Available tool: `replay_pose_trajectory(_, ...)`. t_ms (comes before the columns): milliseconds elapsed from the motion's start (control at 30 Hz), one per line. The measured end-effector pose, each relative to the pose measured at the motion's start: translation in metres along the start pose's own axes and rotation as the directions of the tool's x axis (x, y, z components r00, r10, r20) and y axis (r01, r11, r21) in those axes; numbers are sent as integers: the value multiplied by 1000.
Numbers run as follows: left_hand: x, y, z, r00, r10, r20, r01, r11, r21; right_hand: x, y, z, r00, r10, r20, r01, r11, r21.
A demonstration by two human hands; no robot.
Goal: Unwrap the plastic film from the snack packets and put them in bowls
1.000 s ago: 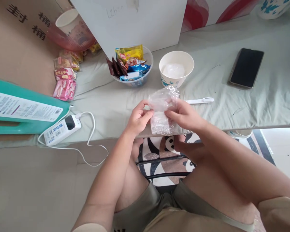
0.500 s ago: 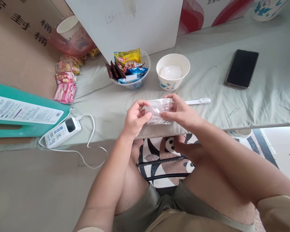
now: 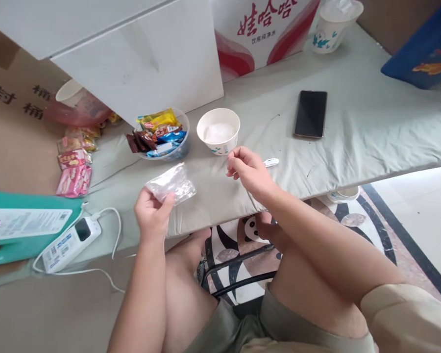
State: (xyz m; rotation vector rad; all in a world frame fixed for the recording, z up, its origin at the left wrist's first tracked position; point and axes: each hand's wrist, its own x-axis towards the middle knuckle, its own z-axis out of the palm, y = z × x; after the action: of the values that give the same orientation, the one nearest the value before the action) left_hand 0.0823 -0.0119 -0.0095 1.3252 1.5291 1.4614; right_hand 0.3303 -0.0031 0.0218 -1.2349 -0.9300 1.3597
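My left hand (image 3: 154,211) pinches a clear, crinkled plastic bag (image 3: 173,185) between thumb and fingers, above the cloth near its front edge. I see no contents in the bag. My right hand (image 3: 249,171) is apart from it, just below a white paper bowl (image 3: 228,147) with a blue leaf print. Its fingers are curled in, and nothing shows between them. Something whitish and translucent (image 3: 219,132) lies inside the bowl. Beyond the right hand, the end of a slim white stick-like tool (image 3: 272,162) shows; the hand hides the rest.
A clear tub (image 3: 185,142) of wrapped snacks stands left of the bowl, and a phone (image 3: 311,114) lies to the right. White (image 3: 150,68) and red-and-white boxes (image 3: 264,39) rise behind. A corded power strip (image 3: 71,245) and green jug (image 3: 22,228) are at left.
My right hand has let go of the plastic bag and moved toward the bowl. My left hand has carried the bag left. The view has shifted right.
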Motion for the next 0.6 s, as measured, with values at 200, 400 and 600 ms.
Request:
replay_pose_trajectory(200, 19, 67, 46, 924, 381, 29, -355, 830, 430, 10, -1, -3, 999, -36, -31, 39, 990, 134)
replay_pose_trajectory(400, 79, 110, 142, 834, 153, 530, -528, 499, 687, 21, -8, -23, 992, -85, -98, 94, 991, 96)
replay_pose_trajectory(600, 111, 105, 177, 716, -256, 650, -522, 423, 741, 49, -14, -76, 858, -402, -319, 121, 763, -635)
